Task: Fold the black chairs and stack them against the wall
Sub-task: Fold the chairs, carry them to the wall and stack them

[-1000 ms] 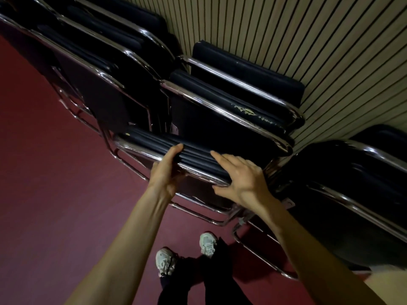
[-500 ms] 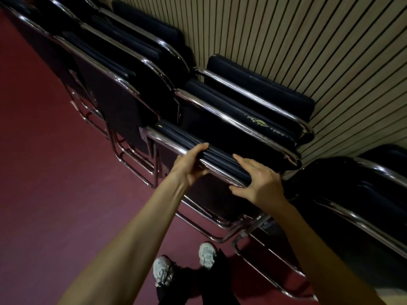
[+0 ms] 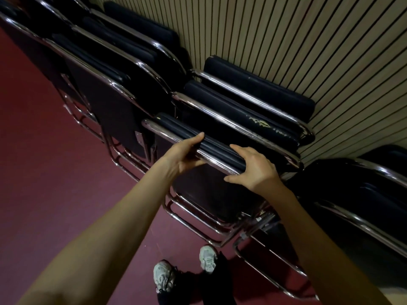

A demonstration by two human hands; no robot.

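A folded black chair (image 3: 211,192) with a chrome frame stands upright in front of me, nearest of a row leaning toward the slatted wall (image 3: 297,40). My left hand (image 3: 187,155) grips its top chrome rail, thumb over the black cushion edge. My right hand (image 3: 253,168) holds the same top edge further right, fingers over the cushion and thumb under the rail. Behind it stand two more folded black chairs (image 3: 242,115), the back one against the wall.
Another stack of folded chairs (image 3: 99,69) runs off to the left, and more lie at the right (image 3: 363,194). Chrome legs (image 3: 198,225) cross on the dark red floor (image 3: 55,172). My shoes (image 3: 185,271) stand just before them.
The view has shifted, so the chairs and my hands sit slightly further right and lower. Both hands keep their hold on the front chair's top edge.
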